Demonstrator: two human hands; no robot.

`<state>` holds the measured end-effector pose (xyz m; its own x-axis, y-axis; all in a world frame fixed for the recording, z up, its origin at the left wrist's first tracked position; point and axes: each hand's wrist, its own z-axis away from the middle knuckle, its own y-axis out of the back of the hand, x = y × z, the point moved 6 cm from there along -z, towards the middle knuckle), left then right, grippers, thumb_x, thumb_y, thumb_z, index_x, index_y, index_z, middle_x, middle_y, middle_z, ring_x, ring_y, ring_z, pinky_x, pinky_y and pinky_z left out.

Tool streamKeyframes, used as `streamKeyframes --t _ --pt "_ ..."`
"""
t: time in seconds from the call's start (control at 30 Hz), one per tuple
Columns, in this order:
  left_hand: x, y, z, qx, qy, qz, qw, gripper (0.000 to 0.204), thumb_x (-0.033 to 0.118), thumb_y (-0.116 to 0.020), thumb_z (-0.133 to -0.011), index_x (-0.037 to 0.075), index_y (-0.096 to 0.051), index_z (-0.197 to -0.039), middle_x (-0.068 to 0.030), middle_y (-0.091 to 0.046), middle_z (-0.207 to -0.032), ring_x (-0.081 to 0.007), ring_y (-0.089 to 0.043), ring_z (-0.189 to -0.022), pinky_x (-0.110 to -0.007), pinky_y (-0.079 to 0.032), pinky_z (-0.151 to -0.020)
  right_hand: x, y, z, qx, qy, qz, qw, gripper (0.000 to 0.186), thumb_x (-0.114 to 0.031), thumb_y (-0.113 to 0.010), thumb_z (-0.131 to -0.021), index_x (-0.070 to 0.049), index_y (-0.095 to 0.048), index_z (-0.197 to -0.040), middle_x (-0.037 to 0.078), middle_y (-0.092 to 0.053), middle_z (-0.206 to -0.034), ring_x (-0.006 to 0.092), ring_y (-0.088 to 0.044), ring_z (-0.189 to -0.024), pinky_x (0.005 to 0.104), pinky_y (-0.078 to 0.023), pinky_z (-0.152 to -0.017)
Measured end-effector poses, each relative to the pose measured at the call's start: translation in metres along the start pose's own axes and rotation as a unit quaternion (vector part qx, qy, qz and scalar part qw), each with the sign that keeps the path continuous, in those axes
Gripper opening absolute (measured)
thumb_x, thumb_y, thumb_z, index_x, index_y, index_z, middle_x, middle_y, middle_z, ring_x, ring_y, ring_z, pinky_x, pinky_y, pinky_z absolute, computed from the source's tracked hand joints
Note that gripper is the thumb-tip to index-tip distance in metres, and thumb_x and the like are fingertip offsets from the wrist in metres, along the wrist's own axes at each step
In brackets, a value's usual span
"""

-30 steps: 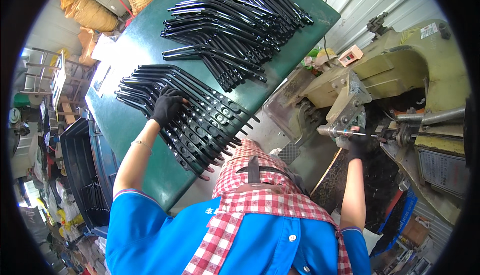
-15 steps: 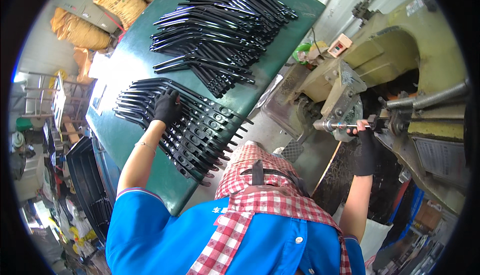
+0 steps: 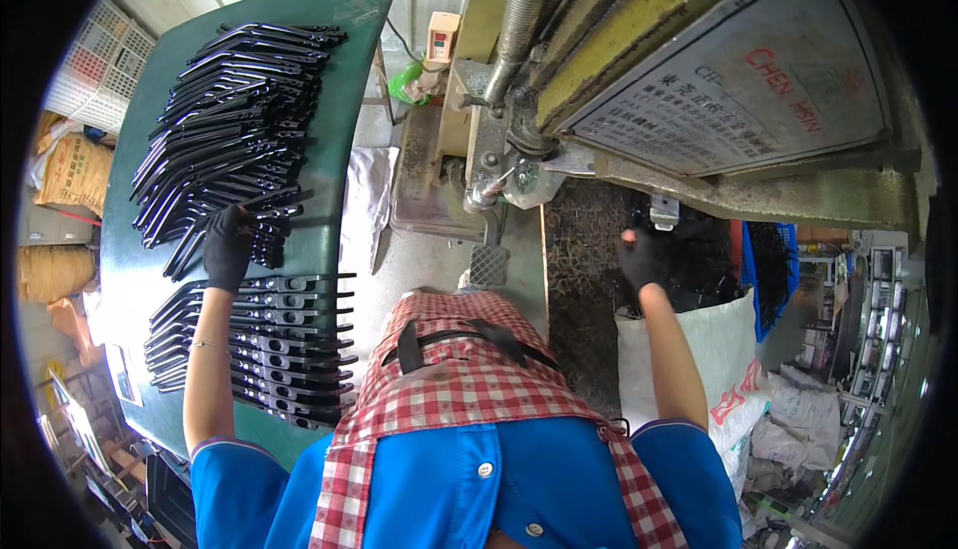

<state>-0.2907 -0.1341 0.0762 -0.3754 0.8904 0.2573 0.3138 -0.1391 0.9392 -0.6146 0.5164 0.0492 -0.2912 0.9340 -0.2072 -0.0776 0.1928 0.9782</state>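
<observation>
My left hand [image 3: 228,250], in a black fingerless glove, is closed on a bent black tube part [image 3: 277,208] at the near end of the upper pile [image 3: 239,110] on the green tabletop [image 3: 374,10]. A row of flattened, holed black parts [image 3: 289,344] lies below that hand. My right hand [image 3: 644,260], similarly gloved, is under the machine's overhang, beside dark parts [image 3: 699,260] above a white sack [image 3: 684,359]; its fingers blend into the dark. The machine's metal shaft [image 3: 489,190] is up and left of it.
A yellowish machine [image 3: 723,185] fills the upper right, with a foot pedal [image 3: 488,265] below and a switch box [image 3: 442,37] behind. A blue crate [image 3: 783,279] stands right. Stuffed sacks [image 3: 70,170] and a white basket [image 3: 100,60] are beyond the table's left.
My view has swung toward the machine. My left hand has moved from the flattened row to the upper pile; my right hand has left the metal shaft and dropped toward the dark parts.
</observation>
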Motion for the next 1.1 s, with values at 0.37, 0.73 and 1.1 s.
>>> streamKeyframes --t 0.37,0.73,1.1 --pt "0.115 0.069 -0.030 0.034 -0.154 0.056 0.986 0.045 0.000 -0.062 -0.075 0.015 -0.061 -0.118 -0.0073 -0.059 -0.082 -0.0292 -0.060 -0.076 -0.039 -0.049 -0.066 0.036 0.027 0.004 0.043 -0.036 -0.040 0.998 0.048 -0.038 -0.071 -0.080 -0.006 -0.061 -0.115 0.020 -0.067 -0.103 0.0373 -0.063 -0.098 0.0413 -0.049 -0.080" --pt "0.273 0.069 -0.046 -0.128 -0.289 0.144 0.938 0.030 0.044 -0.059 -0.089 0.014 -0.064 -0.095 -0.0082 -0.059 -0.065 -0.0310 -0.059 -0.057 -0.043 -0.043 -0.051 -0.234 0.118 0.040 -0.238 0.240 -0.332 0.881 0.039 -0.029 -0.056 -0.094 -0.006 -0.058 -0.124 0.007 -0.059 -0.075 0.0177 -0.059 -0.062 0.0303 -0.046 -0.061" --pt "0.284 0.079 -0.045 -0.168 -0.331 0.065 0.926 0.034 0.045 -0.059 -0.088 0.012 -0.058 -0.081 -0.0087 -0.055 -0.056 -0.0304 -0.058 -0.049 -0.043 -0.044 -0.045 -0.276 0.120 0.031 -0.199 0.337 -0.017 0.920 0.036 -0.041 -0.075 -0.077 -0.010 -0.067 -0.093 0.012 -0.062 -0.065 0.0336 -0.064 -0.063 0.0418 -0.049 -0.058"
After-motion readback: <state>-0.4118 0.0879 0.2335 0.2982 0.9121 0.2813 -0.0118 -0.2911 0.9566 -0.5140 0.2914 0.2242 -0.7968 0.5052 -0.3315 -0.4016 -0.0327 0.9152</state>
